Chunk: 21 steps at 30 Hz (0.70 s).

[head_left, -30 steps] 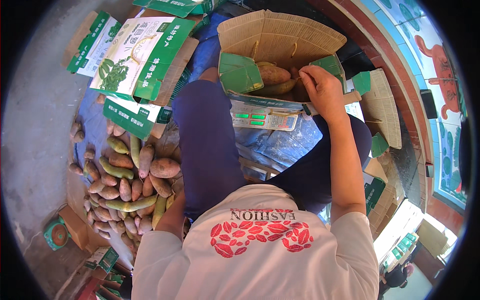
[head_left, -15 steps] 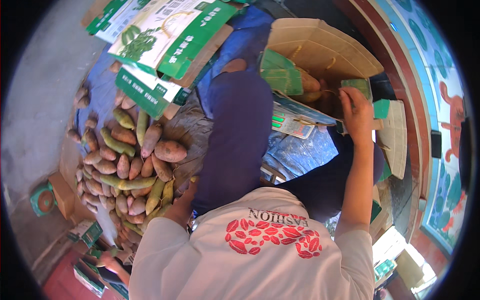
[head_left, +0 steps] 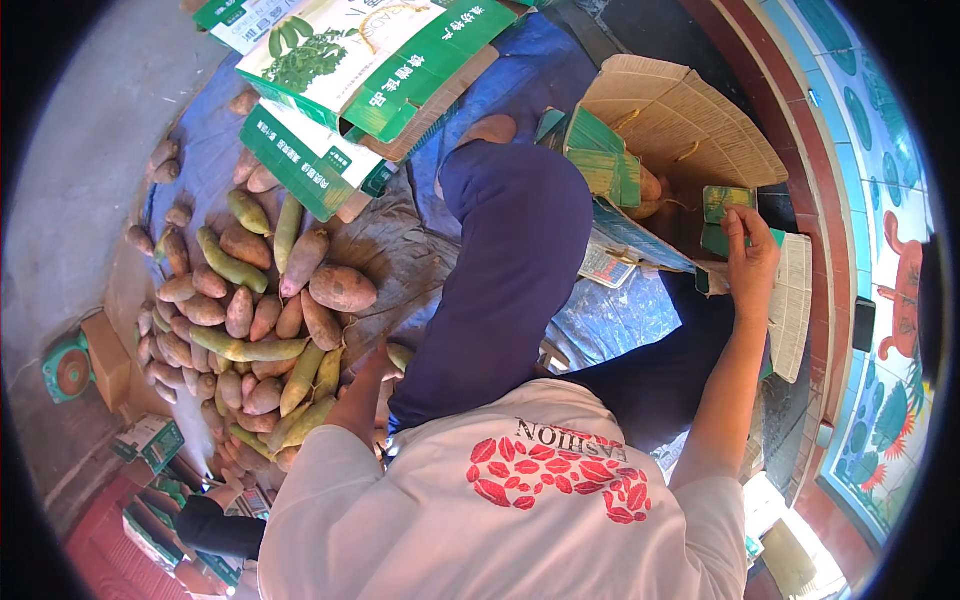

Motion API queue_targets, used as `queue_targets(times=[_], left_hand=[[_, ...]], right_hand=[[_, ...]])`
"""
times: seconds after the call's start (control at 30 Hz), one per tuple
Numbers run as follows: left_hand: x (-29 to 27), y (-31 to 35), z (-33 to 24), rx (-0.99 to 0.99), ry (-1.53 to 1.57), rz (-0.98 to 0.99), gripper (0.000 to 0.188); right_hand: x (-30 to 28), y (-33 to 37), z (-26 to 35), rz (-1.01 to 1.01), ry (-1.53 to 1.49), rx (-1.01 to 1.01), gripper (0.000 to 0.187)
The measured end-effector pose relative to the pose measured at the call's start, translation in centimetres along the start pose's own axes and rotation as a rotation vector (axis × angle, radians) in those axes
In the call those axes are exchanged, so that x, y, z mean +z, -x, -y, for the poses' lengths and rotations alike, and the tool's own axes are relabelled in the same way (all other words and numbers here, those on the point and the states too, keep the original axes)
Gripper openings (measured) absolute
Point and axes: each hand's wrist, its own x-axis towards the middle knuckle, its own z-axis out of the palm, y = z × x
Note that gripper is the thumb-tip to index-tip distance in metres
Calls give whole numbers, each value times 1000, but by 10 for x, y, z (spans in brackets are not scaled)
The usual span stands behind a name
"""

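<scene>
At the right, an open cardboard carton point(head_left: 690, 120) stands with its flaps raised and several root vegetables point(head_left: 650, 190) inside. My right hand point(head_left: 752, 258) is at its near right corner, fingertips pinched together at a green carton flap point(head_left: 728, 205). My left hand point(head_left: 378, 385) is low beside my left thigh, at the edge of a heap of sweet potatoes point(head_left: 342, 288) and long green radishes point(head_left: 262, 350). A green radish point(head_left: 400, 357) shows right next to it. The thigh and forearm hide most of its fingers.
White-and-green cartons point(head_left: 380, 70) are stacked at the far left of my knee. A scale point(head_left: 607, 266) sits beside the open carton on a blue tarp point(head_left: 625, 325). A green dial scale point(head_left: 70, 368) is at the far left. Another person's dark sleeve point(head_left: 215, 525) shows lower left.
The view has shifted slightly. My right hand remains at the open carton's corner, its fingertips now lower on the green flap. More of the other person's arm shows at lower left.
</scene>
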Motion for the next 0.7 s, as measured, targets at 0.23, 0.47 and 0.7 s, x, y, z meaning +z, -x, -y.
queue_targets(times=[0.23,0.47,0.7], left_hand=[[2,-14,-11,-69,278,-115,123],[-33,-21,-24,125,-111,-77,92],[-24,-46,7,357,-389,39,86]], right_hand=[[-6,1,0,13,55,20,13],[-16,3,-1,-2,75,40,14],[-13,-13,1,0,23,38,13]])
